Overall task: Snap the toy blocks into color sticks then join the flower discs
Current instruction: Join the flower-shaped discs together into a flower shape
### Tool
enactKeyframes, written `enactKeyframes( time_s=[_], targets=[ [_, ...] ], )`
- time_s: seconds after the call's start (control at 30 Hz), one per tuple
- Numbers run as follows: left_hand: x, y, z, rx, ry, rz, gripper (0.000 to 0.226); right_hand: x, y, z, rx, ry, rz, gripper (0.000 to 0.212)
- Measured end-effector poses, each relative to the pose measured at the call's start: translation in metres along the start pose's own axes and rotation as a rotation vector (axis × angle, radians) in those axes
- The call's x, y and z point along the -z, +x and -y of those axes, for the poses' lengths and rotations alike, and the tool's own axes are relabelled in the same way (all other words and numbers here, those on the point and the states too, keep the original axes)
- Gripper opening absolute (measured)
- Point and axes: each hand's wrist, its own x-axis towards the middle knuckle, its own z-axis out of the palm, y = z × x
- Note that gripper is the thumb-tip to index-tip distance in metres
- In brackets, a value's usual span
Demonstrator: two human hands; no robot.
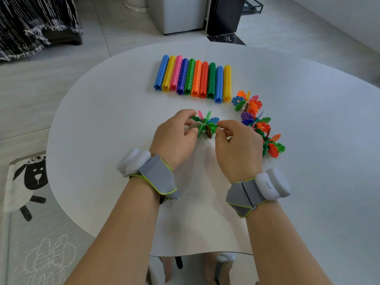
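Observation:
Several colour sticks (193, 79) of snapped blocks lie side by side at the far middle of the white table (102, 124). A small cluster of joined flower discs (206, 125), mostly green with pink, blue and brown, is held above the table between my hands. My left hand (174, 136) pinches its left side, where a grey disc shows at the fingertips. My right hand (238, 145) pinches its right side. A long chain of joined flower discs (259, 122) in many colours lies on the table to the right.
A white sheet (197, 227) lies under my forearms at the near table edge. Grey bands with white pods wrap both wrists. Beyond the table stand a white cabinet (176, 13) and a black panel (224, 15). A sheep-print mat (26, 182) covers the floor on the left.

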Motion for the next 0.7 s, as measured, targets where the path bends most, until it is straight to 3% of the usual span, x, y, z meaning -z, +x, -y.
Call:
enactKeyframes(
  time_s=[0.23,0.37,0.57,0.7],
  targets=[
    [-0.004,0.003,-0.004,-0.006,0.148,-0.112,0.041,0.007,-0.003,-0.010,0.080,-0.147,-0.372,0.019],
    [-0.008,0.012,-0.015,-0.098,0.285,-0.136,0.041,0.009,-0.002,-0.019,-0.009,-0.304,-0.129,0.035],
    [-0.035,0.031,-0.035,-0.160,0.449,-0.025,0.045,-0.010,0.001,-0.023,-0.030,-0.431,-0.213,0.050],
    [-0.042,0.059,-0.055,-0.223,0.522,0.088,0.047,-0.008,0.008,-0.029,-0.053,-0.470,-0.085,0.050]
  ],
)
